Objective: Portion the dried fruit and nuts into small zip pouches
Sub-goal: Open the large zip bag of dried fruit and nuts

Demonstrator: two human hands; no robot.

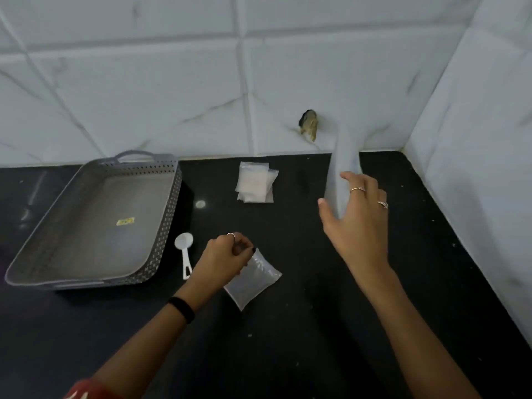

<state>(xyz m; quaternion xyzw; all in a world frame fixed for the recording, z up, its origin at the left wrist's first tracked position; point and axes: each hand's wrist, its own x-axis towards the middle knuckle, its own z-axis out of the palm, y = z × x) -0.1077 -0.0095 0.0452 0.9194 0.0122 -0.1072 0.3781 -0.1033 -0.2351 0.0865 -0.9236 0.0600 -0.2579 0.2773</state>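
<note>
Centre, lower frame: a small zip pouch (252, 279), clear and seemingly unfilled, hangs tilted just over the black worktop (302, 326). The left hand (227, 259) pinches it at its upper corner, fingers curled tightly together on the plastic; held from the top like this, the mouth probably stays uppermost for filling.

Right of centre: the right hand (355, 214) reaches to a tall, pale, translucent bag (344, 168) that stands upright near the back corner. The fingers are spread and nearly straight, resting against the bag's side rather than wrapped round it. The contents cannot be made out; by the task, this is likely the fruit-and-nut supply, steadied or about to be drawn closer.

Upper centre: a stack of spare pouches (254, 182) lies flat near the wall, within reach for the following portions.

Left of the held pouch: a white scoop (184, 251) lies bowl-up on the worktop, just beside a grey perforated tray (95, 223). The tray holds only a small yellow label, and presumably waits for finished pouches.

Above: a marbled white tiled wall (172, 96) with a chipped hole (308, 125).
</note>
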